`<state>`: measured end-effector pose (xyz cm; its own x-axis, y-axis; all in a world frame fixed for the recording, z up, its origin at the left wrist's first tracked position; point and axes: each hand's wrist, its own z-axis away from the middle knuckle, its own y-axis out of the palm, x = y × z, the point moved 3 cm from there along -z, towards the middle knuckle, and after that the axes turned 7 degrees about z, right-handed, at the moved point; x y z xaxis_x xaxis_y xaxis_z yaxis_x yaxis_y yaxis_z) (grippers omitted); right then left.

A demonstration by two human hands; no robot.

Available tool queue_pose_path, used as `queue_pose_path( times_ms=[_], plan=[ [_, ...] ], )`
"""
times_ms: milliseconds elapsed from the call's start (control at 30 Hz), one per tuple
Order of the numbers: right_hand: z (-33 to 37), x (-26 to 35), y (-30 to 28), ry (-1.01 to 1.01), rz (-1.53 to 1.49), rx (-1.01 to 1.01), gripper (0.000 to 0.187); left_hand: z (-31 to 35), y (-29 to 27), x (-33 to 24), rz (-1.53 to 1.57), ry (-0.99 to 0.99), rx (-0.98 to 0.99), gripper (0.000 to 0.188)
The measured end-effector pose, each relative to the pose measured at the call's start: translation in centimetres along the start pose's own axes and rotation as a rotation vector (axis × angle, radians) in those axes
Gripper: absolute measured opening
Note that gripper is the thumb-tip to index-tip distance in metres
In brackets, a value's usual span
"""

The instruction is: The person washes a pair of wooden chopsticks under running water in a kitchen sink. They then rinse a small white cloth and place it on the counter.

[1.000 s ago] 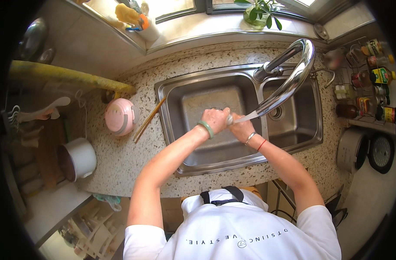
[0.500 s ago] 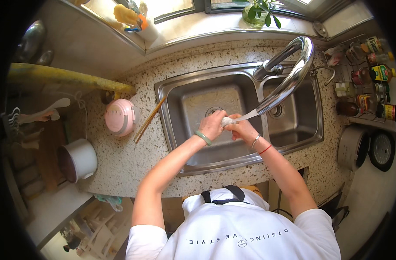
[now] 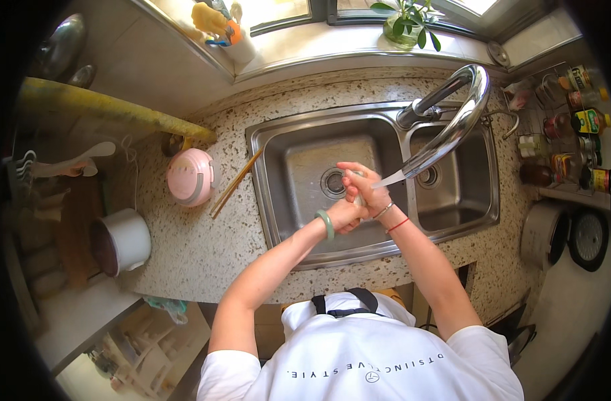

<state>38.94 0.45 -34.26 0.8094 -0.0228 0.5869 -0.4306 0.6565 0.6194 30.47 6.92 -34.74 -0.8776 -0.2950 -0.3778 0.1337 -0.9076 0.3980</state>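
Over the large left bowl of the steel sink [image 3: 298,109] my two hands are together under running water. My left hand [image 3: 346,214], with a green bangle at its wrist, is closed against the heel of my right hand, and its fingers are partly hidden. My right hand [image 3: 373,194] has its index finger stretched out to the left and its other fingers loosely bent. Something whitish shows between the palms; whether it is a cloth or water I cannot tell. A stream from the chrome faucet [image 3: 460,123] falls on my right hand. The drain [image 3: 333,182] lies just beyond my fingers.
Chopsticks [image 3: 236,184] rest against the sink's left rim, beside a pink lidded container [image 3: 190,177]. A white pot [image 3: 121,242] stands farther left. Bottles fill a rack [image 3: 552,140] at the right. A plant in a glass vase [image 3: 400,31] stands on the sill.
My hands have turned over and pressed together, slightly nearer to me. The white thing pinched between my fingertips before is now mostly hidden. The whole view has shifted slightly.
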Motion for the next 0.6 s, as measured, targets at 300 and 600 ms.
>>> queue_pose_path(
  times_ms=[300,600],
  plan=[
    [-3.3,-1.2,-2.0,-0.145,0.244,-0.503,0.03,-2.3,0.1,-0.8,-0.68,0.444,-0.568,0.049],
    [-2.7,-1.5,-5.4,-0.251,0.331,-0.46,0.048,-3.8,-1.1,-2.0,-0.155,0.583,-0.585,0.029]
  ],
)
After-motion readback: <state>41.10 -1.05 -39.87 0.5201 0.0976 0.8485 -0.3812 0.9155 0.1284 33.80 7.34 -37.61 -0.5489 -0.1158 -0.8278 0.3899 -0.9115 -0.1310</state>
